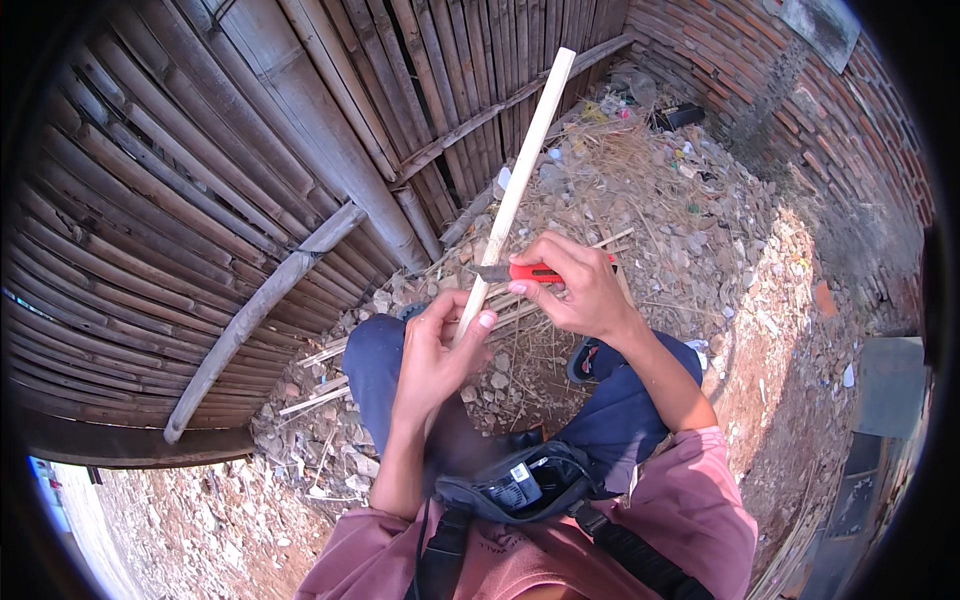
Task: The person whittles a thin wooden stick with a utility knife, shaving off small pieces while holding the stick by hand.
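My left hand (445, 345) is closed round the lower part of a long pale strip of bamboo or wood (524, 172), which slants up and away to the right. In my right hand (578, 285) is a red utility knife (537, 273). Its dark blade points left and lies against the strip just above my left hand. Below my left hand, the strip's lower end is hard to make out.
Several thin sticks (322, 398) lie on the rubble ground around my bent legs. A bamboo slat wall (200, 130) rises at the left, with a brick wall (800, 150) at the far right. A dark open bag (515, 490) hangs at my waist.
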Available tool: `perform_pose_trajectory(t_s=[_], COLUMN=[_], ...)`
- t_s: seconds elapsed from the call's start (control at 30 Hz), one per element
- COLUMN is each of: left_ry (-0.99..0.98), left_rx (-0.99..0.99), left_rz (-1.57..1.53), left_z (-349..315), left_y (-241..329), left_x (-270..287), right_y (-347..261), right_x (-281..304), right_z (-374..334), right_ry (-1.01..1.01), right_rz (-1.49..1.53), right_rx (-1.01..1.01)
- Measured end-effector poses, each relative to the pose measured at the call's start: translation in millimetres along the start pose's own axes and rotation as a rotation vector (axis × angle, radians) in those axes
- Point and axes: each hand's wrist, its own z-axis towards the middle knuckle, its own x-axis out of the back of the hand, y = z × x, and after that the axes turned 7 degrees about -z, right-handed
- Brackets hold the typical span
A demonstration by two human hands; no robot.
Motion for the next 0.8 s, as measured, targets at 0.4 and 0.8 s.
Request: perform_pose_trajectory(t_s=[0.4, 0.8], left_ry=[0.102, 0.225], left_rx=[-0.083, -0.293], left_rz=[0.134, 0.317], left_z=[9.3, 13.7], left_y=[2.5, -19.8], left_x=[-10.0, -5.5], right_y=[0.8, -10.4], right_x=[-10.7, -15.4], right_z=[-8.9, -10.9], right_ry=[-0.006, 0.036], right_rz=[-0.006, -0.196], right_rx=[0.083, 0.168])
